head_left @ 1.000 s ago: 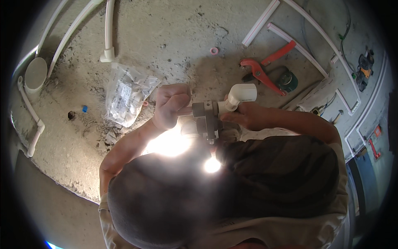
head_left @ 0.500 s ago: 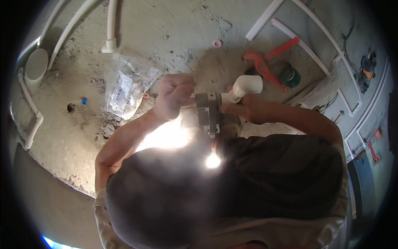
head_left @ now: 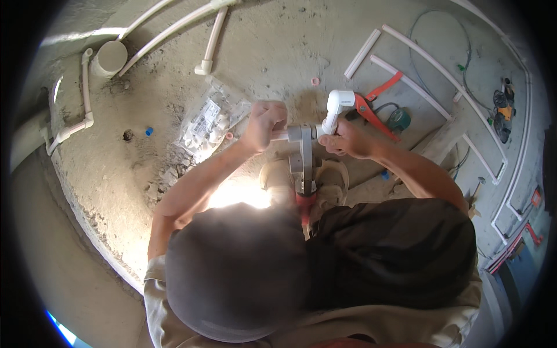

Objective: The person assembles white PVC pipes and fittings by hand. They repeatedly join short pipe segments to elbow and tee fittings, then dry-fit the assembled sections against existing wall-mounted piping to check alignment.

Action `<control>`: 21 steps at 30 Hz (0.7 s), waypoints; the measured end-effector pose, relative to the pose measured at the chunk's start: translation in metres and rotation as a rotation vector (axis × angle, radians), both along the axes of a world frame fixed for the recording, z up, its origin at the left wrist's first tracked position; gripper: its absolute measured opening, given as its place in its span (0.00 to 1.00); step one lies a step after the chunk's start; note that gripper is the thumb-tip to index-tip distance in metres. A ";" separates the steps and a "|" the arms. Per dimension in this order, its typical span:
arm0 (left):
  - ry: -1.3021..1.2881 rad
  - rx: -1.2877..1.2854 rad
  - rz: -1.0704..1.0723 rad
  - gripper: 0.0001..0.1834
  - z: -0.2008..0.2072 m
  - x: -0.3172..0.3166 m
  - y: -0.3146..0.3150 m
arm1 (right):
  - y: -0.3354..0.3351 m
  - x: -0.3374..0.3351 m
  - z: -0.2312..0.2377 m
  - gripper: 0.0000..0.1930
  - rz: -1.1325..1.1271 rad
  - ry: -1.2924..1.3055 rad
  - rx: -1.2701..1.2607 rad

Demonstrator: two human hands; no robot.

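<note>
My left hand (head_left: pixel 266 123) is closed around a white plastic pipe (head_left: pixel 280 135), whose end meets one side of the grey metal head of a pipe fusion welder (head_left: pixel 301 152). The welder's red body (head_left: pixel 305 207) points down toward me, between my shoes. On the other side of the head, my right hand (head_left: pixel 351 139) grips a white elbow fitting (head_left: pixel 335 109) on a short stub. Its bend stands up above my fingers, with the mouth facing right. My fingers and the stub hide whether it touches the welder head.
A red pipe cutter (head_left: pixel 375 114) and a dark green round object (head_left: pixel 399 119) lie beyond my right hand. Left of my left hand is a clear bag of white fittings (head_left: pixel 208 124). Loose pipes (head_left: pixel 411 87), a pinkish ring (head_left: pixel 315 81) and a blue cap (head_left: pixel 149 131) lie on the rough floor.
The whole view has shifted, with floor things now farther right on the left side. The elbow fitting in my right hand stands more upright. Both hands keep their grip.
</note>
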State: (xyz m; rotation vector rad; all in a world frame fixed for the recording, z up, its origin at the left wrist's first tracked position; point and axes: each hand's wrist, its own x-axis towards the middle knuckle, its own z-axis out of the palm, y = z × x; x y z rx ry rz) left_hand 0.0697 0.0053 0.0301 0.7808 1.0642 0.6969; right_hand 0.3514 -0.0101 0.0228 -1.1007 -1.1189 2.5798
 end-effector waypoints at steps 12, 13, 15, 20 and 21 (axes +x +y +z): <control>0.007 -0.001 -0.008 0.17 -0.012 0.004 0.010 | 0.005 0.000 -0.006 0.12 -0.075 0.038 -0.089; -0.002 -0.015 0.002 0.17 -0.013 0.005 0.011 | 0.005 0.000 -0.007 0.12 -0.074 0.039 -0.081; -0.004 -0.021 0.005 0.17 -0.014 0.006 0.012 | 0.005 0.001 -0.009 0.12 -0.072 0.027 -0.059; 0.005 -0.071 0.021 0.16 -0.013 0.009 0.014 | 0.004 0.000 -0.011 0.14 -0.098 0.023 -0.062; -0.005 -0.084 0.026 0.16 -0.014 0.009 0.014 | 0.004 0.000 -0.012 0.15 -0.092 0.010 -0.058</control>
